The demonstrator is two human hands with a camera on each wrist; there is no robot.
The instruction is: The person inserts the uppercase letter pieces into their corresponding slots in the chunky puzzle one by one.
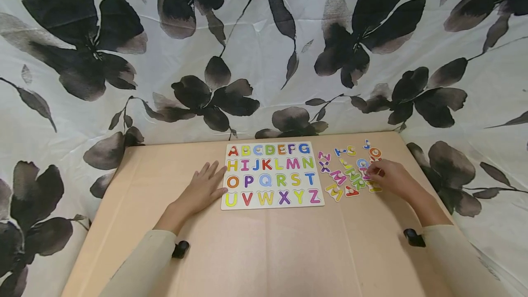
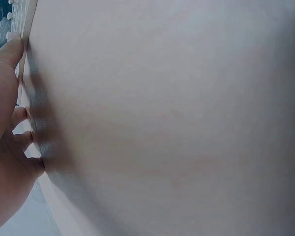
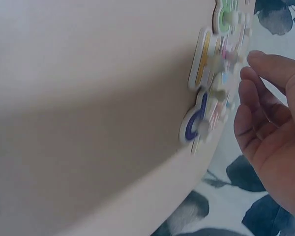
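A white alphabet puzzle board [image 1: 272, 210] with coloured letters from A to Z lies on the table. My left hand [image 1: 200, 186] rests spread at the board's left edge. In the left wrist view its thumb [image 2: 10, 51] touches the board's side, and small knobs stand up beyond it. To the right of the board, several loose letter pieces with knobs [image 1: 338, 177] lie in a cluster. My right hand [image 1: 392, 178] hovers over the cluster's right side. Its thumb [image 3: 270, 64] and forefinger are bent close together, nothing showing between them. The fingertips overlap a magenta piece in the head view.
The light brown table [image 1: 268, 251] ends just behind the board and to the right of the pieces. A floral cloth [image 1: 264, 49] hangs behind it. A blue J piece [image 1: 366, 144] lies at the back of the cluster, a red-orange O piece [image 1: 375, 153] in front of it.
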